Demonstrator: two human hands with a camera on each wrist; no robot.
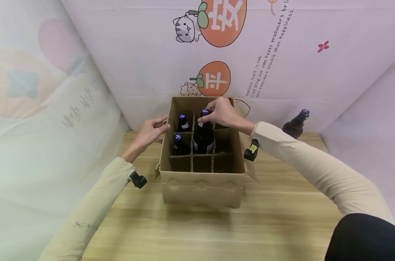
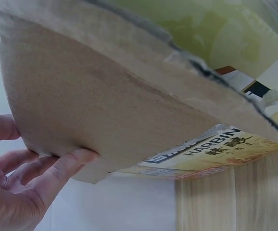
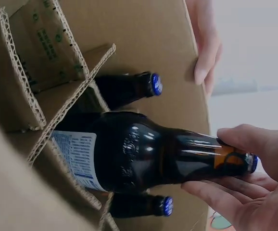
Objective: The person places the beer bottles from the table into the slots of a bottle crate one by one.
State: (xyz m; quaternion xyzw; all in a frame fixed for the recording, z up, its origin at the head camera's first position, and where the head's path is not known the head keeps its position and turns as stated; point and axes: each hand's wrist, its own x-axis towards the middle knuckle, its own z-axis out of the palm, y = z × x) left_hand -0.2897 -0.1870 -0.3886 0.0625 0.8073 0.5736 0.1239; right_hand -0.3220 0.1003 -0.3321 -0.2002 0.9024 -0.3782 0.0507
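My right hand grips a dark glass beer bottle by the neck, near its blue cap. Its lower part is inside the middle compartment of the cardboard box. At the box's left rim, my left hand holds the wall, with its thumb at the edge and its fingers against the outer flap. Two more blue-capped bottles stand in the left compartments: one at the back, one nearer. My right hand hides part of the back compartments.
Another brown bottle stands behind my right forearm, right of the box. A cardboard divider splits the box into compartments. The wooden table meets printed fabric walls at the back and sides. A black object fills the lower right corner.
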